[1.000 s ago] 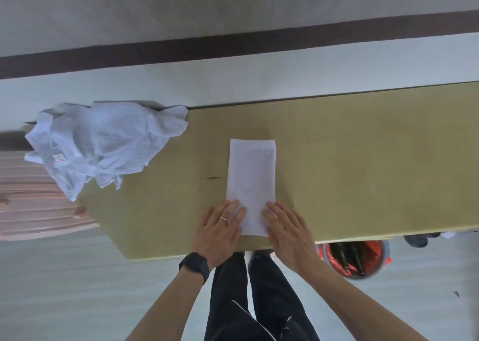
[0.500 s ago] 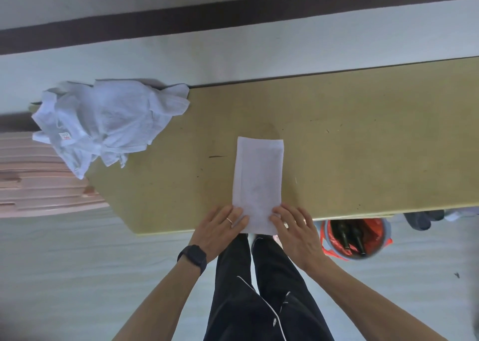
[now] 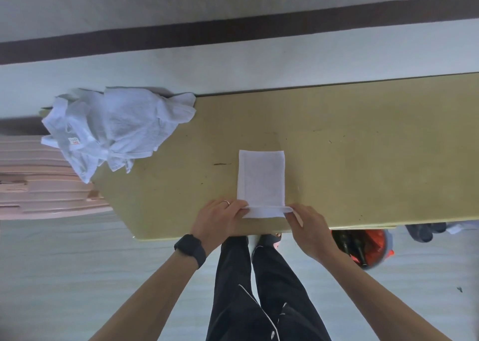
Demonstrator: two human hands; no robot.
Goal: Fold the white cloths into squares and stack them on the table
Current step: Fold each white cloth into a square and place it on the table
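A white cloth (image 3: 261, 177), folded into a long narrow strip, lies on the yellow table (image 3: 363, 159) near its front edge. Its near end is lifted and turned up into a small fold. My left hand (image 3: 220, 219) pinches the left corner of that near end, and my right hand (image 3: 308, 226) pinches the right corner. A crumpled heap of white cloths (image 3: 114, 128) sits on the table's far left corner, apart from both hands.
Pink stacked boards (image 3: 39, 182) lie left of the table. Under the table's front edge at the right stands a bucket with a red liner and dark bottles (image 3: 363, 247). Dark shoes (image 3: 425, 230) show farther right. My legs stand below the table edge.
Both hands went from lying flat on the cloth's near end to pinching its two near corners and lifting that end off the table.
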